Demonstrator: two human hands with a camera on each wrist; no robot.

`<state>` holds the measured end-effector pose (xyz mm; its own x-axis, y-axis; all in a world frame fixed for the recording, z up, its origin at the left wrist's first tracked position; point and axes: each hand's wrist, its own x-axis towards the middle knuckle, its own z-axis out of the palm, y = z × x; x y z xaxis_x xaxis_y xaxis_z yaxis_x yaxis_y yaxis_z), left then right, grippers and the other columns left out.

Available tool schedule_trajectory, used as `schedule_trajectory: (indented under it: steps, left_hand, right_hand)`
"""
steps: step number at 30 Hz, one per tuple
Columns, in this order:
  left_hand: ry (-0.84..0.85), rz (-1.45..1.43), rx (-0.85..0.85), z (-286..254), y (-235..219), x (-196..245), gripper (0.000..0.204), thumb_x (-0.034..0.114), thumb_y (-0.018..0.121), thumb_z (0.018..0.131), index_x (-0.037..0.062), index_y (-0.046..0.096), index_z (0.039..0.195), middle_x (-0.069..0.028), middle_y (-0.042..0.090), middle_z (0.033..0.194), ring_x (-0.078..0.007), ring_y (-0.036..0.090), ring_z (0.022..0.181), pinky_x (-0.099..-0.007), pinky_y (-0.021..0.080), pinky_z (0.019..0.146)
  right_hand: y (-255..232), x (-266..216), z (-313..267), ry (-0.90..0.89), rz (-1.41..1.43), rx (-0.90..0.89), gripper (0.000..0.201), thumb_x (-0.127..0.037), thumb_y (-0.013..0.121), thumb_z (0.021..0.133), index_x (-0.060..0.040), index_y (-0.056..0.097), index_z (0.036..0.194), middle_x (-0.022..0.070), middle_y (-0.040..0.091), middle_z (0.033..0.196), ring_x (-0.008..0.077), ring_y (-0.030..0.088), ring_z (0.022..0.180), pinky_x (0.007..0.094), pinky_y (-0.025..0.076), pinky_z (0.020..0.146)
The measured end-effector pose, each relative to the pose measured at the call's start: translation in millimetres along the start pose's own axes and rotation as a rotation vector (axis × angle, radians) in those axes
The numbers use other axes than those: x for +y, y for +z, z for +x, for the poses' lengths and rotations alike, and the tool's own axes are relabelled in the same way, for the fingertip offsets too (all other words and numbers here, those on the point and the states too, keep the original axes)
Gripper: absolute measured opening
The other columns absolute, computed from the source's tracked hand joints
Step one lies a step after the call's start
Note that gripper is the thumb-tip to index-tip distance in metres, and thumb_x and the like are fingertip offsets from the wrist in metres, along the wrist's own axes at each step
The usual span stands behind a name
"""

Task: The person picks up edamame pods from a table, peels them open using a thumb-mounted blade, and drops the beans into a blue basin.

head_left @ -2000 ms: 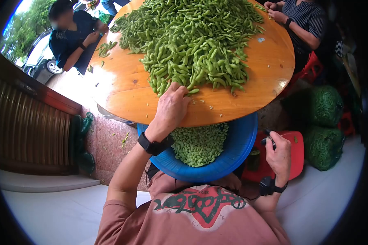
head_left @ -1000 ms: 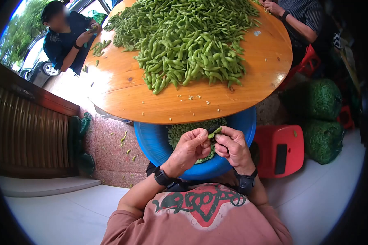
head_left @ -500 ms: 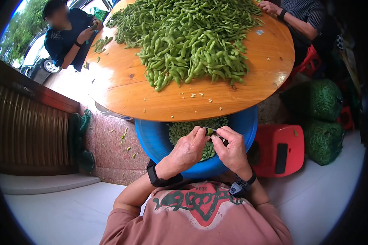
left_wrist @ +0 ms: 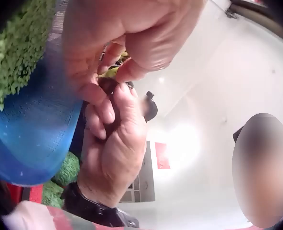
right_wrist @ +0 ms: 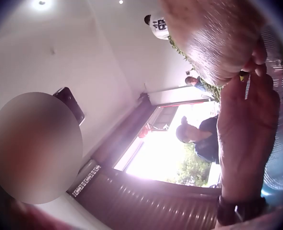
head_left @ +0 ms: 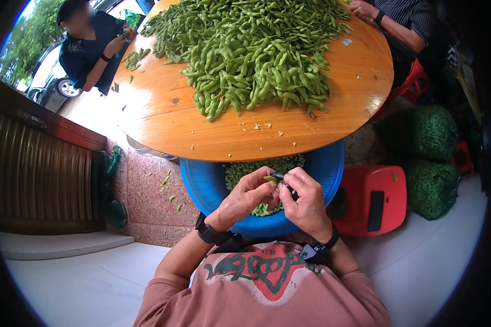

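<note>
Over the blue basin (head_left: 196, 188), my left hand (head_left: 244, 195) pinches a green soybean pod (head_left: 269, 178) between thumb and fingers. My right hand (head_left: 306, 203) meets it there, gripping a small black tool (head_left: 279, 175) whose tip is right at the pod. In the left wrist view a yellow-green bit of the pod (left_wrist: 112, 72) shows between the fingertips; the rest is hidden by fingers. Shelled green beans (head_left: 243, 171) lie in the basin beneath both hands. A large heap of soybean pods (head_left: 256, 65) covers much of the wooden table (head_left: 158, 120) ahead.
The table edge overhangs the basin. A red plastic stool (head_left: 360, 201) stands to the right, beside green mesh sacks (head_left: 431, 191). One person (head_left: 93, 49) sits at the table's left, another (head_left: 403, 32) at its right. Small scraps (head_left: 264, 126) lie near the front edge.
My left hand has come from the pod heap back to above the basin with a pod, and my right hand has joined it from beside the stool. Lately only the fingers and pod shift slightly.
</note>
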<state>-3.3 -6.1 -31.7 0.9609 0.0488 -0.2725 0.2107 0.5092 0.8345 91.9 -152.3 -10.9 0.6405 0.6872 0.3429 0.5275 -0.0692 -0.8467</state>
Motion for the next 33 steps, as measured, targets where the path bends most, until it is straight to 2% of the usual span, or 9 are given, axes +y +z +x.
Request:
schedule_trajectory:
  steps: [1,5,7,11,13,16,21,25,33]
  left_hand:
    - [-0.004,-0.213,0.033,0.7,1.7,-3.3,0.012,0.009,0.049,0.101,0.0038,0.057,0.109,-0.0041,0.063,0.086,-0.0123,0.061,0.076,-0.0278,0.05,0.069]
    - [0.014,-0.188,-0.007,-0.1,-3.9,-6.4,0.017,0.004,0.048,0.099,0.0038,0.055,0.115,-0.005,0.063,0.094,-0.013,0.061,0.083,-0.0287,0.051,0.072]
    - [0.093,0.166,-0.044,-2.0,-6.3,-8.3,0.025,0.001,0.045,0.097,0.0033,0.053,0.121,-0.004,0.063,0.096,-0.0135,0.061,0.084,-0.0295,0.051,0.073]
    - [0.243,0.077,0.229,-2.4,10.3,-10.8,0.035,0.004,0.062,0.096,0.0024,0.053,0.13,-0.0004,0.061,0.091,-0.008,0.058,0.086,-0.0233,0.049,0.071]
    - [0.234,0.061,0.238,0.7,8.4,-17.6,0.033,0.008,0.068,0.093,0.0019,0.059,0.124,-0.0002,0.058,0.094,-0.0055,0.056,0.082,-0.0201,0.046,0.069]
    - [0.391,0.224,0.341,4.9,12.9,-15.5,0.02,0.007,0.067,0.094,0.0017,0.067,0.113,0.001,0.057,0.096,-0.0038,0.052,0.073,-0.0201,0.043,0.062]
    - [0.126,0.378,0.255,-4.0,9.5,2.4,0.015,0.013,0.071,0.091,0.0015,0.072,0.101,0.0034,0.058,0.078,-0.002,0.05,0.062,-0.0199,0.037,0.051]
    - [-0.091,0.256,0.19,-1.1,7.2,7.0,0.012,0.015,0.074,0.09,0.003,0.071,0.088,0.0046,0.052,0.057,-0.0034,0.044,0.047,-0.0216,0.032,0.043]
    - [-0.138,0.226,0.14,-1.7,1.7,2.9,0.02,0.016,0.073,0.09,0.0031,0.065,0.078,0.0003,0.055,0.055,-0.0059,0.047,0.046,-0.0227,0.034,0.043]
  right_hand:
    - [0.5,-0.3,0.4,-0.014,-0.012,0.002,0.011,0.002,0.063,0.084,0.0022,0.062,0.095,0.0147,0.057,0.083,0.0324,0.06,0.069,0.0382,0.048,0.061]
    - [3.0,2.5,-2.8,0.0,-0.008,-0.025,0.012,0.003,0.062,0.084,0.0018,0.062,0.096,0.0146,0.057,0.084,0.0325,0.06,0.07,0.0381,0.049,0.061]
    - [0.7,5.3,-1.8,0.005,-0.018,0.021,0.011,0.001,0.062,0.084,0.003,0.063,0.095,0.0148,0.058,0.082,0.033,0.061,0.069,0.0377,0.048,0.061]
    - [0.0,8.7,-6.8,0.182,0.056,-0.003,0.009,0.0,0.062,0.085,0.0045,0.063,0.093,0.0152,0.058,0.08,0.0331,0.061,0.068,0.0374,0.048,0.06]
    - [8.8,13.9,-12.7,0.28,0.197,0.013,0.009,-0.001,0.062,0.085,0.0055,0.063,0.091,0.0156,0.059,0.078,0.0317,0.061,0.065,0.0368,0.047,0.059]
    - [-3.2,7.4,-6.1,0.175,0.075,-0.091,0.009,0.0,0.061,0.085,0.0049,0.063,0.092,0.0155,0.06,0.081,0.0293,0.061,0.066,0.0357,0.047,0.059]
    - [-27.6,2.8,-1.9,0.259,0.114,0.025,0.008,0.001,0.061,0.085,0.0051,0.063,0.091,0.012,0.058,0.082,0.0217,0.057,0.067,0.0322,0.046,0.061]
    - [-35.3,1.0,4.1,0.152,0.177,-0.236,0.009,0.001,0.062,0.085,0.0053,0.063,0.092,0.0117,0.057,0.081,0.0215,0.057,0.07,0.0322,0.046,0.064]
    - [-29.1,11.7,3.6,0.067,0.16,-0.267,0.007,0.0,0.062,0.085,0.0049,0.062,0.091,0.0116,0.056,0.08,0.0215,0.056,0.068,0.0332,0.046,0.062]
